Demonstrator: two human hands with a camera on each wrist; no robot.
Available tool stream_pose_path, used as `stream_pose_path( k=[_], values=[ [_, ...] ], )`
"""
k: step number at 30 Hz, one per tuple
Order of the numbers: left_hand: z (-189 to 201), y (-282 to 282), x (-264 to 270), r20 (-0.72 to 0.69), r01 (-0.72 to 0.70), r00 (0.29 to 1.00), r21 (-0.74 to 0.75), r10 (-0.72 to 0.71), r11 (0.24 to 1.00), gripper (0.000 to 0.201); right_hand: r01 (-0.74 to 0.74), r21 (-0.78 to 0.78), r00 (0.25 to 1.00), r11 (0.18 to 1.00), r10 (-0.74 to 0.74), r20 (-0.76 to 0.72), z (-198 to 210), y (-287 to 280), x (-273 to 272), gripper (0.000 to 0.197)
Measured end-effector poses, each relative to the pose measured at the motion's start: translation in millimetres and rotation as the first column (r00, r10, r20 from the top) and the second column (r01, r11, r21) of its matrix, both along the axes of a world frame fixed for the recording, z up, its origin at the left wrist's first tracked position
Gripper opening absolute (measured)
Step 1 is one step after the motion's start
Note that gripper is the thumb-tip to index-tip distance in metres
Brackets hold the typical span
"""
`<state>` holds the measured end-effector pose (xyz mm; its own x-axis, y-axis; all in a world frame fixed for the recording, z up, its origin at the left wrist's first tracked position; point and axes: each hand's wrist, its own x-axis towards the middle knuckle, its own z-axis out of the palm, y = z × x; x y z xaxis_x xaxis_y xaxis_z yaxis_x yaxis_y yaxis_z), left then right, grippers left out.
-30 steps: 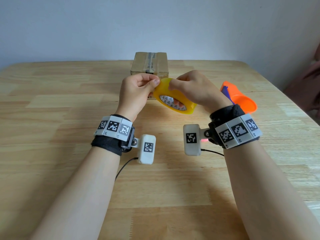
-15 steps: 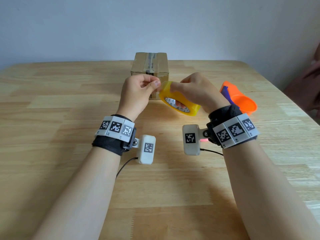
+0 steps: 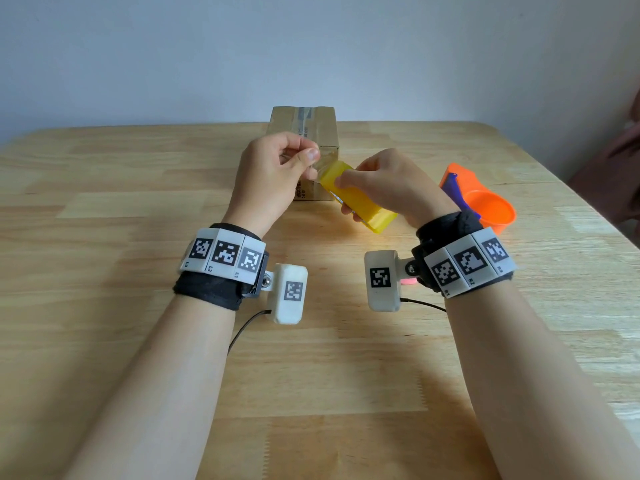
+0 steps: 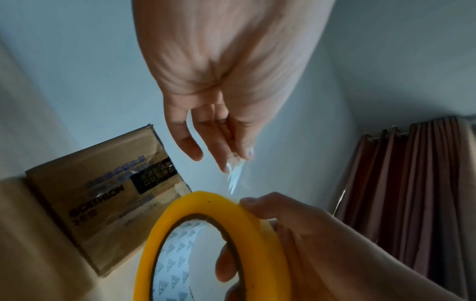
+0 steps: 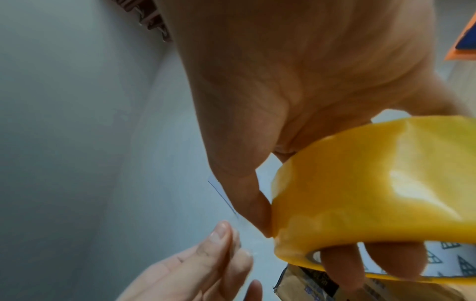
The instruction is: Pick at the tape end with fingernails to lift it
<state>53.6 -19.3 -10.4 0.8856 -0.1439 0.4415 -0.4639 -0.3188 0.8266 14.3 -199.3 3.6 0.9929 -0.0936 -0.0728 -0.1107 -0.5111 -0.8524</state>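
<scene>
A yellow roll of clear packing tape (image 3: 360,199) (image 4: 219,244) (image 5: 373,193) is held above the wooden table (image 3: 104,306). My right hand (image 3: 388,185) grips the roll, thumb on its outer face and fingers through the core. My left hand (image 3: 273,174) pinches the free end of the tape (image 4: 235,171) between thumb and fingertips, just left of the roll. A short clear strip stretches from the roll to that pinch. A taped cardboard box (image 3: 308,133) (image 4: 103,193) stands right behind both hands.
An orange tape dispenser with a purple part (image 3: 474,195) lies on the table to the right of my right hand. A brown curtain (image 4: 412,183) hangs at the room's right side. The pale wall (image 3: 311,46) rises behind the table's far edge.
The right hand has tipped and drawn the roll down to the right, now seen edge-on. The left hand has lifted slightly, and a short strip of tape has peeled free between them.
</scene>
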Motion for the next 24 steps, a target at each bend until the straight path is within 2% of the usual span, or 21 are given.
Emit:
stream_pose_path(
  k=[3,6,8,11,14,16,19,24],
  values=[
    [8,1,-2,0.064,0.003,0.998,0.049,-0.006,0.999,0.006,0.002,0.03,0.999,1.0,-0.001,-0.047,0,0,0,0.035],
    [11,3,-2,0.105,0.011,0.994,0.093,-0.021,0.996,0.006,-0.002,-0.18,0.997,0.984,-0.012,-0.078,3,1,-2,0.044],
    [13,5,-2,0.123,0.031,0.991,0.127,-0.047,0.991,0.006,0.0,-0.224,0.998,0.975,-0.014,-0.06,4,2,-1,0.05],
    [17,5,-5,0.132,0.076,0.986,0.157,-0.097,0.985,0.006,-0.033,-0.193,0.992,0.981,0.056,0.111,7,3,-5,0.048],
    [21,2,-9,0.16,0.101,0.979,0.178,-0.13,0.979,0.007,-0.055,-0.149,0.958,0.987,0.094,0.27,12,5,-7,0.021],
    [22,2,-10,0.179,0.092,0.976,0.182,-0.125,0.979,0.006,-0.042,-0.128,0.943,0.991,0.081,0.324,14,7,-9,0.011],
    [21,2,-10,0.184,0.076,0.977,0.166,-0.106,0.983,0.007,-0.031,-0.087,0.915,0.996,0.064,0.398,12,8,-6,0.015],
    [23,4,-11,0.144,0.086,0.985,0.048,-0.092,0.995,0.027,-0.053,-0.008,0.913,0.999,0.052,0.404,11,10,-7,0.018]
  ],
)
